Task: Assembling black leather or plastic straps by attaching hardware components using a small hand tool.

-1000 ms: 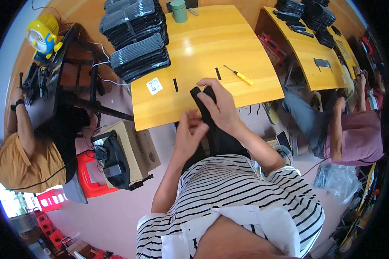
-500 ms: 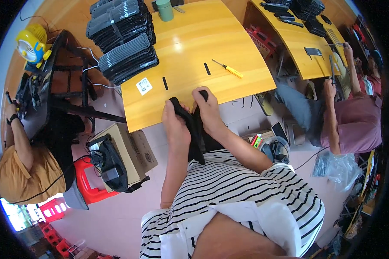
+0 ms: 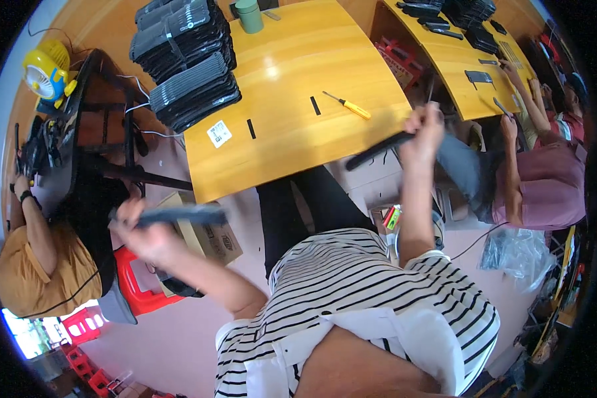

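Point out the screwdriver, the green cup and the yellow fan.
screwdriver (image 3: 355, 110): head view, on its yellow handle.
green cup (image 3: 250, 16): head view, on its side wall.
yellow fan (image 3: 45, 69): head view, on its front grille.

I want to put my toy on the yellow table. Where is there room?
The widest bare patch of the wooden table lies in the middle, between the green cup at the far edge and the yellow-handled screwdriver. The near edge below the white sticker is free too. The far left corner is crowded with stacks of black parts.
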